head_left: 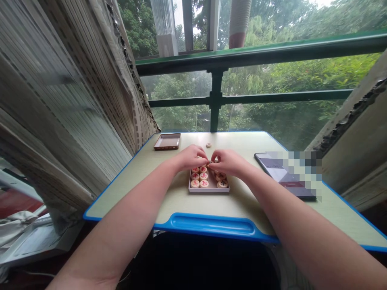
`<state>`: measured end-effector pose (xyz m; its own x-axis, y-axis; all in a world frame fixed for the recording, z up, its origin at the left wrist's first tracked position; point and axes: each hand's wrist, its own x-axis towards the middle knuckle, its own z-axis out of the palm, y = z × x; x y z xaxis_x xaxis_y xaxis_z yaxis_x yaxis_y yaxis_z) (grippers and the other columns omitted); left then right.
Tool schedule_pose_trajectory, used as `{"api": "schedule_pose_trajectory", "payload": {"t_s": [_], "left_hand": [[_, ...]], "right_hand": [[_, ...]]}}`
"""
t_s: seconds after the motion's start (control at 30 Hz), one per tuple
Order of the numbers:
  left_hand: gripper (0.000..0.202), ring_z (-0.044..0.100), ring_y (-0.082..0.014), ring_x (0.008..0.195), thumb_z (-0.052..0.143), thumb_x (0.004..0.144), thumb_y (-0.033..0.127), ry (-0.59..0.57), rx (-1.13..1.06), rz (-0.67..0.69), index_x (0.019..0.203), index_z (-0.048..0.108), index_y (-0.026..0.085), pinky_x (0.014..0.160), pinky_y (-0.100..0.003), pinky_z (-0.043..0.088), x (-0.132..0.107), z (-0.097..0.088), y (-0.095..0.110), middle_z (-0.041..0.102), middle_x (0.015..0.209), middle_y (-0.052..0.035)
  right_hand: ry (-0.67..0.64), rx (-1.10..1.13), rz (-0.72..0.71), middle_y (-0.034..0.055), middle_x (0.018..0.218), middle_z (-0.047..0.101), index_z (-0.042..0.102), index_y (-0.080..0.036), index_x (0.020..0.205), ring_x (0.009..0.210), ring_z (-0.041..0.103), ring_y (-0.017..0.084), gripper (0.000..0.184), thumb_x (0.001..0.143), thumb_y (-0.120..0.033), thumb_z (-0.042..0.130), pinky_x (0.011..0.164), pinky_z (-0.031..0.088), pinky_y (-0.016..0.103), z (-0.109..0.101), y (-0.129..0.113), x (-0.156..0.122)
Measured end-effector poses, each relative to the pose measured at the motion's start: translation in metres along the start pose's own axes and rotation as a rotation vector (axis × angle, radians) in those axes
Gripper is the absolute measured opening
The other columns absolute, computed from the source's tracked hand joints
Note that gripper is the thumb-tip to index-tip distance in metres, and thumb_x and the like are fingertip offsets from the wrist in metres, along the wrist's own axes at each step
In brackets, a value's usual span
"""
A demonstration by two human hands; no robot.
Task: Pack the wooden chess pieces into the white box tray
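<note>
A shallow open box [209,190] stands on the table in front of me, with round wooden Chinese chess pieces in it. On its left side are red-marked pieces [203,176] in two columns; dark-marked pieces [222,183] lie along its right side. Over the far part of the box, my left hand [192,156] is closed, its fingertips pinched together beside the right fingers. My right hand [227,161] pinches a small chess piece [209,164], partly hidden by the fingers. One loose piece [208,145] lies on the table beyond my hands.
The box lid [167,141] lies open side up at the table's far left. A tablet [286,177], partly blurred out, lies on the right. A blue tray groove [211,224] runs along the near table edge [163,226]. Curtains [75,72] and a green window railing [216,92] border the table.
</note>
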<state>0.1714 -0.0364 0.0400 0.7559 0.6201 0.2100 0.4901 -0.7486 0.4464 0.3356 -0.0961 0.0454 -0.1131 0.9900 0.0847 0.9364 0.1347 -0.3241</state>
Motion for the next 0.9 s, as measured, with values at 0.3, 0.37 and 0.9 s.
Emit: {"api": "schedule_pose_trajectory", "payload": {"t_s": [0.3,0.37,0.9], "left_hand": [[0.024,0.059,-0.0198,0.090,0.053,0.072,0.024,-0.010,0.008,0.010,0.079,0.075,0.017,0.083,-0.026,0.045,0.0008,0.0003,0.0016,0.067,0.088,-0.0054],[0.024,0.059,-0.0196,0.090,0.053,0.072,0.023,-0.013,0.002,0.007,0.079,0.075,0.016,0.083,-0.025,0.046,0.0009,0.0007,0.0012,0.067,0.089,-0.0054],[0.025,0.058,-0.0189,0.093,0.051,0.074,0.024,-0.046,0.000,0.031,0.081,0.074,0.016,0.083,-0.026,0.045,0.0025,-0.0003,0.0005,0.067,0.093,-0.0056]], "right_hand": [[-0.009,-0.002,0.004,0.0042,0.078,0.068,0.067,-0.023,0.083,0.071,0.059,0.019,0.023,0.068,-0.037,0.059,0.052,0.037,0.024,0.0004,0.0010,0.0011],[-0.013,-0.001,0.005,0.0040,0.078,0.068,0.068,-0.023,0.083,0.070,0.059,0.018,0.023,0.068,-0.038,0.060,0.052,0.036,0.024,0.0004,0.0016,0.0016],[-0.032,-0.029,0.062,0.0028,0.076,0.068,0.069,-0.023,0.083,0.068,0.059,0.017,0.024,0.066,-0.039,0.063,0.050,0.035,0.024,0.0008,-0.0010,0.0010]]}}
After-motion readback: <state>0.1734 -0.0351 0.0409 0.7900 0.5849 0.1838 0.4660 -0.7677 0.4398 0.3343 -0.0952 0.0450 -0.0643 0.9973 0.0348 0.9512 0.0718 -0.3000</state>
